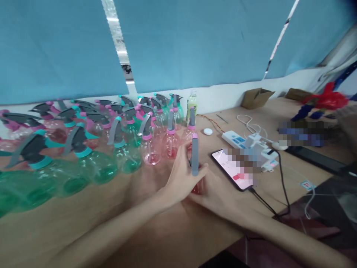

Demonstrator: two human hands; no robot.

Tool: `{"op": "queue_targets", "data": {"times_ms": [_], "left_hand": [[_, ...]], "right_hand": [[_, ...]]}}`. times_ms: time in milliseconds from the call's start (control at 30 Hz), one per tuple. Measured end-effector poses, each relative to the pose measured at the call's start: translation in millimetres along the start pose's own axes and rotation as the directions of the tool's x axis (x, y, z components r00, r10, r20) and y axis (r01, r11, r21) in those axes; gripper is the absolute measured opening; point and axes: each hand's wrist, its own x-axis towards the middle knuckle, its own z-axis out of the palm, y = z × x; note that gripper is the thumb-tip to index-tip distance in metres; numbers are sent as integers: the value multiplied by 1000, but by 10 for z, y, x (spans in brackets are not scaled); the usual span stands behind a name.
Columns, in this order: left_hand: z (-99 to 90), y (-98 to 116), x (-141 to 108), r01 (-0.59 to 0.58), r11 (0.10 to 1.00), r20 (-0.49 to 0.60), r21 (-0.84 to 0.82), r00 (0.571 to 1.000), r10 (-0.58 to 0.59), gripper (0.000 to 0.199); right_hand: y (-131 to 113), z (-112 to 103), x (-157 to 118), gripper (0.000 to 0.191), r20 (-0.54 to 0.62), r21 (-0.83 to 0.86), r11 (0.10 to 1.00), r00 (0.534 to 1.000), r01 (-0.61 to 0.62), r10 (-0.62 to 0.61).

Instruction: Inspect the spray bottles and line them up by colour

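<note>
A spray bottle point(195, 154) with a grey trigger and a pink top stands upright between my two hands at the middle of the table. My left hand point(182, 173) is closed around its head, near the trigger. Lower down, my right hand point(210, 190) wraps the reddish body, most of which the hands hide. Just beyond them are a pink spray bottle point(170, 143) and another pink one point(151, 149). To their left a green spray bottle point(126, 158) with a turquoise collar stands at the front of the group.
Several more green and pink spray bottles point(96, 167) crowd the left side. A drink bottle point(192, 106) stands by the wall. Right of my hands lie a phone point(228, 167), a power strip point(234, 138), cables and a white round object point(208, 131). An open cardboard box point(256, 98) sits behind.
</note>
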Motion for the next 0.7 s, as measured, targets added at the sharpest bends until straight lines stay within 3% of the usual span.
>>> {"op": "queue_targets", "data": {"times_ms": [233,367,467,700], "left_hand": [[46,-79,154,-24,998,106,49,994,19,89],[5,-249,122,26,996,158,90,987,-40,78],[8,-396,64,110,988,173,108,977,-128,63],[21,-544,-54,200,975,153,100,965,-214,37]], "right_hand": [[362,-400,120,60,-83,25,999,996,32,-30],[631,-760,375,65,-209,-22,1000,978,15,-20],[832,-916,628,70,-250,-34,999,968,-31,21],[1228,-763,1088,80,-244,-23,998,969,-56,49]]}}
